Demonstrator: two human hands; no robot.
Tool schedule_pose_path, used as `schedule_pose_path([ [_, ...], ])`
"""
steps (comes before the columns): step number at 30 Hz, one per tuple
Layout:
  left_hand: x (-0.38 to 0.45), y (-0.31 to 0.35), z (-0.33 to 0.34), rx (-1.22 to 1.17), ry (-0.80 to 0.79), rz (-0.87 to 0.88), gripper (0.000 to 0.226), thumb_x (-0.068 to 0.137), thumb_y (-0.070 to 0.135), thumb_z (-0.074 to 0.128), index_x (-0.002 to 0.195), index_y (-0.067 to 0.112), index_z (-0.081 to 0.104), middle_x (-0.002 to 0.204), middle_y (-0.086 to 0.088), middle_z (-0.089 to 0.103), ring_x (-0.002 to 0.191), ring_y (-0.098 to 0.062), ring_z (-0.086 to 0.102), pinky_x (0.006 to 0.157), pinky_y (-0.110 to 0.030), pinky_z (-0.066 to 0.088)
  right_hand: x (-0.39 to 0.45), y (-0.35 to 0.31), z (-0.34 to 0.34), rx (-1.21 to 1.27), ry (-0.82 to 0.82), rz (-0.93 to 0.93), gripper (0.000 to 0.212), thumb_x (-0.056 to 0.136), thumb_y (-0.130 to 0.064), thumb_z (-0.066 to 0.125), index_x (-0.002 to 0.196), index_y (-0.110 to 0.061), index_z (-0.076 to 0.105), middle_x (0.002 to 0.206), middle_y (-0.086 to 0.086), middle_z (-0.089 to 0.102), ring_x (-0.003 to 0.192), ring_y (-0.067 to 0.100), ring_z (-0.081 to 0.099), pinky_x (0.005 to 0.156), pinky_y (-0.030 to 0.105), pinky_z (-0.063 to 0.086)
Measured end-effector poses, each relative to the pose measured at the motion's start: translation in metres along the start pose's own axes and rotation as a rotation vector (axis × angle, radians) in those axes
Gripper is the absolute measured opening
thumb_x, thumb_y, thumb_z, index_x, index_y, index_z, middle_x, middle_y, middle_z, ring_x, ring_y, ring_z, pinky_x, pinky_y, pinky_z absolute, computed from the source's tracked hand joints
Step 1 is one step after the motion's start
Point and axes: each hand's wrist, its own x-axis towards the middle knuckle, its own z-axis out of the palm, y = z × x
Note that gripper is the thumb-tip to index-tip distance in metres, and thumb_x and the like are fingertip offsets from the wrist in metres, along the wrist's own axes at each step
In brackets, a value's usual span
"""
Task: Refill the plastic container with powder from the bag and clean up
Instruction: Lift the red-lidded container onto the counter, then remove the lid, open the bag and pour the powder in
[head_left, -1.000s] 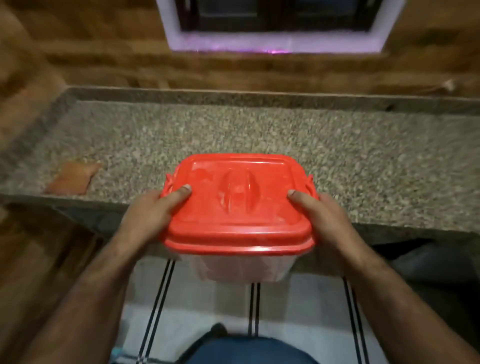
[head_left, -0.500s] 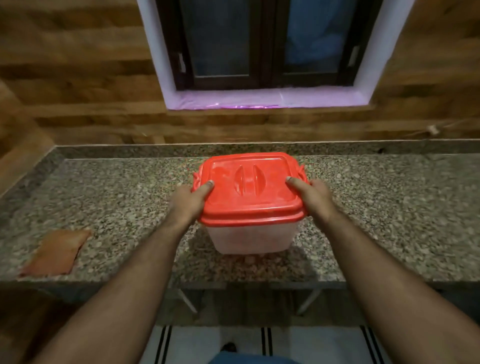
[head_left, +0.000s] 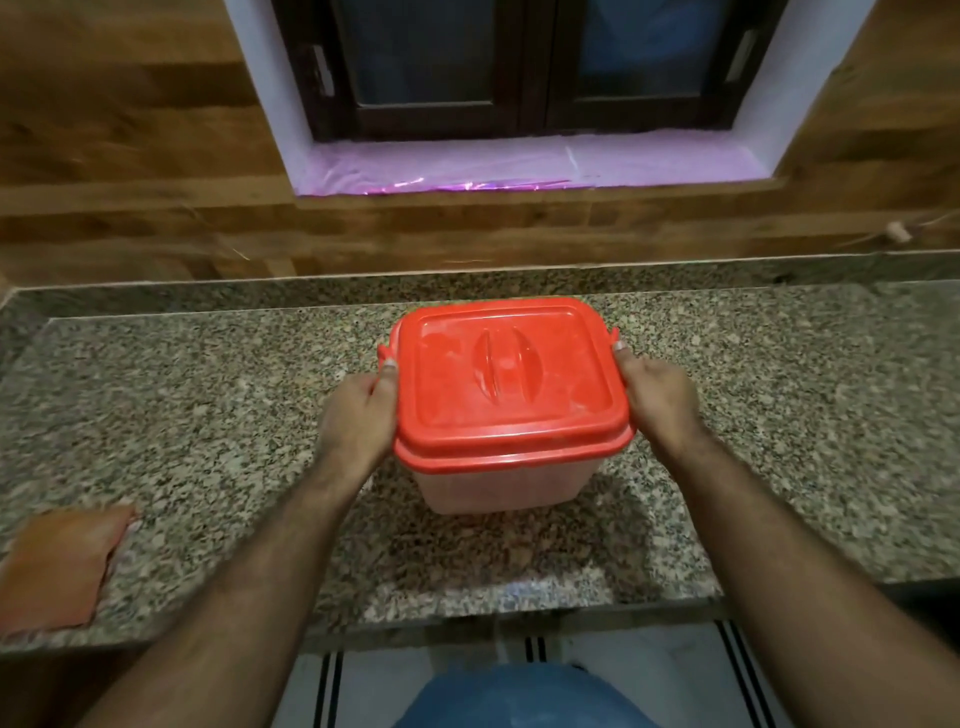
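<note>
Got my left hand (head_left: 358, 415) and right hand (head_left: 657, 397) gripping the red-lidded plastic container (head_left: 504, 415) mid-frame on the granite counter (head_left: 208, 415).

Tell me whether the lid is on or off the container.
On. The red lid sits flat over the container, its rim overlapping the top edge. The left hand and right hand hold its sides. Whether the side clips are latched: cannot tell.

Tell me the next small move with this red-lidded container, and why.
Probably unlatch the red lid and lift it off. The plastic container stands on the granite counter, still closed, with the left hand and right hand at its side clips; powder cannot go in until it is open.
</note>
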Motion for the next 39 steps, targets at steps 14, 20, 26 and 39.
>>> schedule_pose_path([
  [14,0.001,-0.028,0.008,-0.558,-0.024,-0.198,0.051,0.114,0.033,0.051,0.073,0.005,0.064,0.063,-0.008,0.063,0.055,-0.02,0.058,0.058,-0.032,0.05,0.023,0.014,0.001,0.246,-0.056,0.148,0.054,0.11,-0.047,0.05,0.093,-0.001,0.074,0.082,0.014,0.068,0.076,0.028,0.063,0.072,0.042,0.055],
  [20,0.009,-0.03,0.018,-0.834,-0.183,-0.529,0.042,0.115,0.035,0.049,0.117,0.007,0.079,0.124,-0.025,0.078,0.101,-0.032,0.08,0.092,-0.051,0.067,0.015,0.052,0.012,0.334,-0.297,0.296,0.053,0.101,-0.053,0.059,0.119,-0.007,0.078,0.117,0.021,0.079,0.117,0.047,0.072,0.106,0.071,0.052],
  [26,-0.013,-0.018,0.025,-0.575,-0.085,-0.389,0.046,0.115,0.046,0.043,0.121,0.016,0.078,0.114,-0.012,0.082,0.102,-0.028,0.08,0.081,-0.035,0.06,0.016,0.032,0.004,0.385,-0.014,0.208,0.046,0.095,-0.056,0.057,0.1,-0.015,0.078,0.106,0.006,0.08,0.112,0.04,0.074,0.098,0.057,0.059],
  [39,-0.021,0.021,0.009,-0.629,-0.078,-0.11,0.036,0.109,0.054,0.057,0.14,0.038,0.063,0.129,0.007,0.077,0.111,-0.011,0.078,0.079,-0.027,0.064,-0.005,-0.046,0.004,-0.261,0.019,-0.062,0.121,0.042,-0.086,0.085,0.139,-0.02,0.06,0.135,0.006,0.059,0.122,0.028,0.061,0.097,0.051,0.06],
])
